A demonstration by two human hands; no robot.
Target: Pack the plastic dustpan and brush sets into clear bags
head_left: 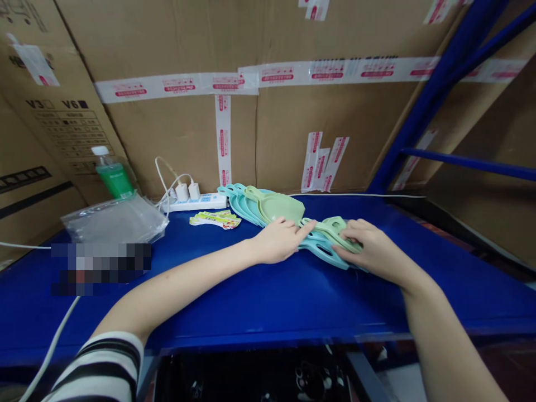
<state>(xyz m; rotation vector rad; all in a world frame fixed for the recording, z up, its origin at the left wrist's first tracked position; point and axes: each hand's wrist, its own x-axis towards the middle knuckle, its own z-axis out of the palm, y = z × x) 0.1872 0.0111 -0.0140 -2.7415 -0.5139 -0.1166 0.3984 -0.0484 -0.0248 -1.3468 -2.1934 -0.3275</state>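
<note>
On the blue table lie pale green and light blue plastic scoops with looped handles, overlapping in a fanned row. The rear group shows a broad green scoop [278, 207] over blue scoops [246, 207], their handles pointing left. My right hand [368, 245] is closed on the green piece [335, 228] at the right end of the group, thumb below and fingers above. My left hand [278, 240] is closed at the other end of that piece, index finger stretched along it. Beneath both lies a light blue piece with openings [324, 251]. My fingers hide part of the stack.
A white power strip [196, 201] with plugged-in adapters stands against the taped cardboard [176, 128]. Yellow-green packets [215, 219] lie before it. At left are a green-labelled bottle [113, 176], clear plastic bags [119, 218] and a cable. A blue metal post [422, 111] rises at right.
</note>
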